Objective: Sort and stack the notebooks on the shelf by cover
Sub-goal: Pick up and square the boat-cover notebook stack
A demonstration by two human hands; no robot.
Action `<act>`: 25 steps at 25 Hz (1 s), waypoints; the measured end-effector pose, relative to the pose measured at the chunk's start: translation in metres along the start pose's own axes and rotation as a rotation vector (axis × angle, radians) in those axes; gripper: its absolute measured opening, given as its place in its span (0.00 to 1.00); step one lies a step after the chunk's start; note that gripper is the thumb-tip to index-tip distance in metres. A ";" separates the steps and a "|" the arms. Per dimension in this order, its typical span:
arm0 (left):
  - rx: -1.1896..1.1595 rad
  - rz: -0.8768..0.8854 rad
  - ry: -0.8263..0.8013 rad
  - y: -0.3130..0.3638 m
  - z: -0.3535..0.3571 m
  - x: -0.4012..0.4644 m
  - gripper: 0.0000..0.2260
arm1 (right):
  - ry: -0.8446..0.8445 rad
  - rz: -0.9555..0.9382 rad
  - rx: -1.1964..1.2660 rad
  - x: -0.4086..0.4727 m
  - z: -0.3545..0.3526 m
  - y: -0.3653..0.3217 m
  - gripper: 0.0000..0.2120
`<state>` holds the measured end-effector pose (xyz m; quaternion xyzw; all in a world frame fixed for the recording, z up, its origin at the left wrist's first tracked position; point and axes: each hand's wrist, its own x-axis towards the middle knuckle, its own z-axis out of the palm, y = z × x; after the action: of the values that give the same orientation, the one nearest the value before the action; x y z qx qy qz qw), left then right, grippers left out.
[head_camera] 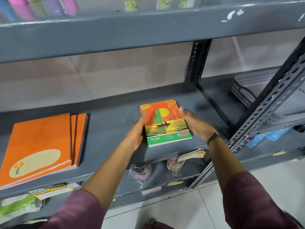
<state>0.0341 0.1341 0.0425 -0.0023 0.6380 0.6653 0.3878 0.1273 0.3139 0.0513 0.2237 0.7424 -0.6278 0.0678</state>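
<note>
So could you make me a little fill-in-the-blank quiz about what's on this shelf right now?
1. The small stack of notebooks between both hands has a green ____ pictured on its cover.
2. The left hand and right hand press on the stack's ____.
3. The big notebooks at the left of the shelf are coloured ____.

Missing words: sailboat; sides; orange
</note>
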 end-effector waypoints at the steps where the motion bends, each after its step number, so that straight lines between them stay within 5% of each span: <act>1: 0.214 0.033 -0.032 -0.009 -0.007 -0.003 0.38 | -0.048 -0.008 -0.121 -0.001 -0.008 0.007 0.19; 4: 0.635 0.127 -0.055 -0.031 -0.006 -0.009 0.37 | -0.161 0.049 -0.490 -0.002 -0.013 0.018 0.52; 6: 0.680 0.206 0.069 -0.036 0.000 -0.006 0.39 | -0.100 0.068 -0.632 0.004 -0.006 0.019 0.62; 14: 0.750 0.368 0.206 -0.031 0.005 0.002 0.35 | 0.048 -0.076 -0.732 0.008 -0.004 0.003 0.50; 25: 1.019 0.435 0.312 -0.037 0.008 -0.003 0.36 | 0.109 -0.047 -0.980 0.012 0.004 0.004 0.56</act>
<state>0.0599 0.1352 0.0140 0.2180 0.9134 0.3301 0.0955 0.1177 0.3130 0.0422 0.1810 0.9578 -0.1934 0.1118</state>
